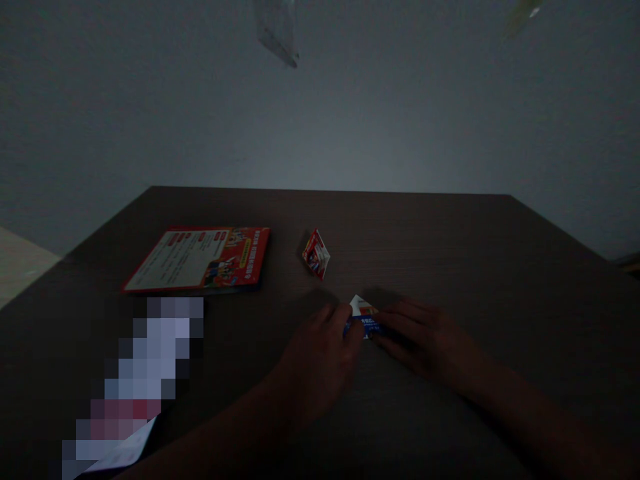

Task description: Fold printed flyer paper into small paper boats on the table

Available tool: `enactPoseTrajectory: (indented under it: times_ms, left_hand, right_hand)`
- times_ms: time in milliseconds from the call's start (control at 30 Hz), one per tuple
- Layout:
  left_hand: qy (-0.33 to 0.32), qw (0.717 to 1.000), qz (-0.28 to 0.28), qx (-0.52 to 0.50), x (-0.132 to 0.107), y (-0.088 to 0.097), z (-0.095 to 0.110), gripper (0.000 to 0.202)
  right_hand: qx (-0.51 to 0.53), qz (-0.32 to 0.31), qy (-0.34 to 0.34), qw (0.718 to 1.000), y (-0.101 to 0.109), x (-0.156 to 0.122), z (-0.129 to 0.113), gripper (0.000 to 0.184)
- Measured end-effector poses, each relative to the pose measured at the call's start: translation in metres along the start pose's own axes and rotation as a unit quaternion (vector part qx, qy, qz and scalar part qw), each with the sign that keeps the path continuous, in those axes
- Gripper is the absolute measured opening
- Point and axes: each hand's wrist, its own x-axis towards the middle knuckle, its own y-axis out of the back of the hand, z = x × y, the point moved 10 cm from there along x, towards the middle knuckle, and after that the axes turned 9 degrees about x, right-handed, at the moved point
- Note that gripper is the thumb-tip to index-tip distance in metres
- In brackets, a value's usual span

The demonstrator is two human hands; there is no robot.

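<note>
A small folded piece of printed paper (367, 325), blue and white with a pointed top, lies on the dark table between my two hands. My left hand (327, 350) pinches its left side between thumb and fingers. From the right, my right hand (420, 333) has its fingers on the paper's other edge, thumb below. Its fingertips are dim, but they appear closed on the paper. Just beyond my hands sits a folded red and white printed paper piece (316, 255), diamond-shaped and apart from both hands.
Left of the folded pieces lies a stack of red and white printed sheets or a booklet (200, 260). Nearer me is a lit, phone-like screen (123, 450), mostly pixelated. The dark wooden table (425, 233) meets a grey wall (400, 100). A transparent object (277, 33) hangs above.
</note>
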Motion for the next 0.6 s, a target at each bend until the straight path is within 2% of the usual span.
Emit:
enactPoseTrajectory:
  times_ms: [167, 333, 600]
  left_hand:
    - [-0.001, 1.000, 0.011, 0.012, -0.0010, 0.0015, -0.0001, 0.023]
    - [-0.012, 0.999, 0.016, 0.050, 0.0009, 0.0052, 0.0028, 0.023]
    - [-0.024, 0.997, -0.016, 0.077, 0.0021, 0.0073, 0.0056, 0.020]
  right_hand:
    - [0.010, -0.006, -0.018, 1.000, -0.0008, -0.0023, 0.0042, 0.027]
    - [0.019, 0.002, -0.008, 1.000, 0.0018, -0.0020, 0.0010, 0.029]
    - [0.022, 0.012, -0.004, 1.000, 0.0036, -0.0001, -0.0013, 0.025]
